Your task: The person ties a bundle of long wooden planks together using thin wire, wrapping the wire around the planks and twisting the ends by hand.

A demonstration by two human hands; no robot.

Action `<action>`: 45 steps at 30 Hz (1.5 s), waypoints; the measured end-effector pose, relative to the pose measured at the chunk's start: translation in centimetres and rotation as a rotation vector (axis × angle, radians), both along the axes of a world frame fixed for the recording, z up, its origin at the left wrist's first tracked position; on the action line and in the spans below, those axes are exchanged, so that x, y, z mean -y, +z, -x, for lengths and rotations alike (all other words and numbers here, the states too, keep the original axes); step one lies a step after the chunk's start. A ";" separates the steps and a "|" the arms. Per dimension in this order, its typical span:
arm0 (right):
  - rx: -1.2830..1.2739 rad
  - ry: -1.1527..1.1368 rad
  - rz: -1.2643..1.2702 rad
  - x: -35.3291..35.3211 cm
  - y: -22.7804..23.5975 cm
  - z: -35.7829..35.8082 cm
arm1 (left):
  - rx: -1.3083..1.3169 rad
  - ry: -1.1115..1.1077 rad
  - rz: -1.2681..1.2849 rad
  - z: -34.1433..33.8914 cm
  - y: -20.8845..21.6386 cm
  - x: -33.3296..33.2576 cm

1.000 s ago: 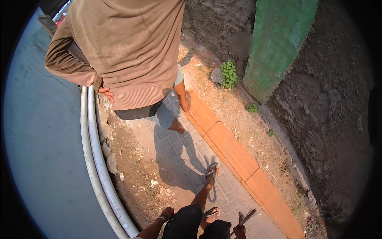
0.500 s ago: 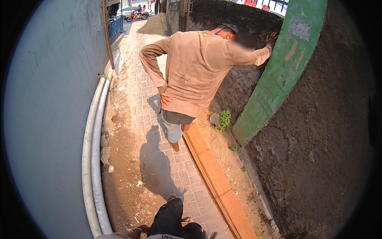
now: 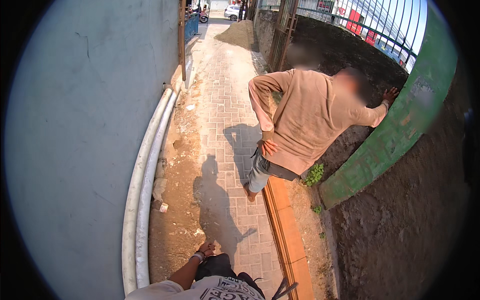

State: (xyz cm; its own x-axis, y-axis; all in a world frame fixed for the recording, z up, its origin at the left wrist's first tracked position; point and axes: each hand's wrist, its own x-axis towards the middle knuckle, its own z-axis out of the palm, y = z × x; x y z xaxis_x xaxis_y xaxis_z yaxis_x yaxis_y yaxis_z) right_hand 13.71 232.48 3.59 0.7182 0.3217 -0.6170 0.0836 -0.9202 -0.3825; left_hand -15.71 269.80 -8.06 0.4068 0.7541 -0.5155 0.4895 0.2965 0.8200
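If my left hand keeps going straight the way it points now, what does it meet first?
Probably the bare dirt strip beside the brick paving; the left hand hangs empty, fingers angled ahead and down. The white pipes lie further left. Depth is unclear.

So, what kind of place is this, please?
Probably a narrow outdoor alley between buildings. A brick-paved path runs along a grey wall with white pipes at its foot, and a dark wall with a green post and a metal fence closes the other side.

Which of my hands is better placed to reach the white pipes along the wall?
Probably the left. The left hand rests on your knee, on the same side as the white pipes. Your right hand is out of view.
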 end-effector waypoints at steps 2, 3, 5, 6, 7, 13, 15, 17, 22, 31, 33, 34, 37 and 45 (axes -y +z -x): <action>0.041 -0.084 -0.074 -0.6 -0.3 0.4 | -0.062 0.063 0.119 0.3 3.5 -1.1; 0.058 -0.125 -0.152 -1.8 -0.4 0.6 | -0.103 0.103 0.171 1.4 4.8 -1.3; 0.036 -0.193 -0.498 -6.3 -1.5 1.3 | -0.274 -0.277 0.079 7.8 3.2 -2.1; -0.065 -0.272 -0.568 -9.1 -1.7 1.8 | -0.352 -0.361 0.103 9.9 2.6 -3.1; -0.171 -0.349 -0.633 -11.9 -1.7 2.4 | -0.427 -0.447 0.127 12.1 2.0 -4.0; 0.021 0.079 -0.640 -19.4 -4.7 1.3 | -0.406 0.170 0.336 20.4 4.3 -4.1; -0.016 0.136 -0.430 -21.8 -5.1 0.6 | -0.283 0.516 0.363 23.0 5.2 -2.9; -0.232 0.257 -0.236 -26.0 -4.3 1.9 | -0.397 0.629 0.404 27.2 5.9 -0.6; -0.978 0.258 0.225 -32.6 -11.6 -2.5 | -0.369 0.784 0.692 26.8 5.1 2.3; -1.226 0.253 0.288 -45.4 -10.6 -0.7 | -0.232 0.493 0.800 19.5 7.1 -4.5; -1.102 0.347 0.150 -47.6 -12.9 -0.3 | -0.234 0.436 0.674 19.6 7.7 -11.6; -0.920 0.493 0.126 -50.1 -13.9 -0.3 | -0.221 0.440 0.617 19.9 7.9 -14.2; -0.499 0.605 0.125 -52.7 -17.2 -2.8 | -0.159 0.343 0.484 17.8 7.1 -24.3; -0.412 0.250 0.256 -56.0 -9.6 1.8 | -0.085 0.439 0.287 14.8 8.2 -48.1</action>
